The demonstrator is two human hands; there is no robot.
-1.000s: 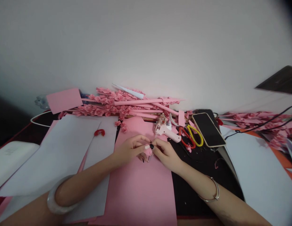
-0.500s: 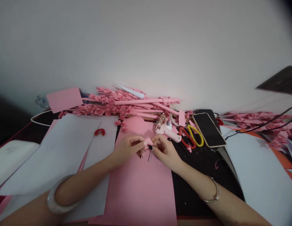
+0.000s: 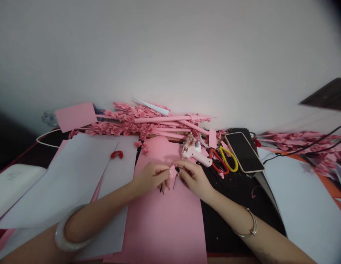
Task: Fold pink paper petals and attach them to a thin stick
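A small piece of pink paper point(image 3: 173, 172), folded or curled, is pinched between my two hands above a large pink sheet point(image 3: 164, 223). My left hand point(image 3: 152, 178) grips its left side with thumb and forefinger, the other fingers curled below. On the right side, the thumb and fingers of my right hand point(image 3: 195, 178) close on the same piece. A thin greyish stick point(image 3: 175, 182) points down beside the right thumb; its upper end is hidden, so which hand holds it I cannot tell. Just beyond my hands lies a pale pink glue gun point(image 3: 196, 155).
Red-handled scissors point(image 3: 218, 163) and a yellow handle point(image 3: 231, 158) lie beside a phone point(image 3: 244, 152). Pink paper flowers point(image 3: 123, 124) and rolled paper tubes point(image 3: 162, 119) line the wall. White sheets point(image 3: 62, 172) cover the left, with a red curved object point(image 3: 116, 154) on them.
My fingers have shifted slightly on the small pink paper, and its flat top face now looks more folded or curled. My forearms have hardly moved.
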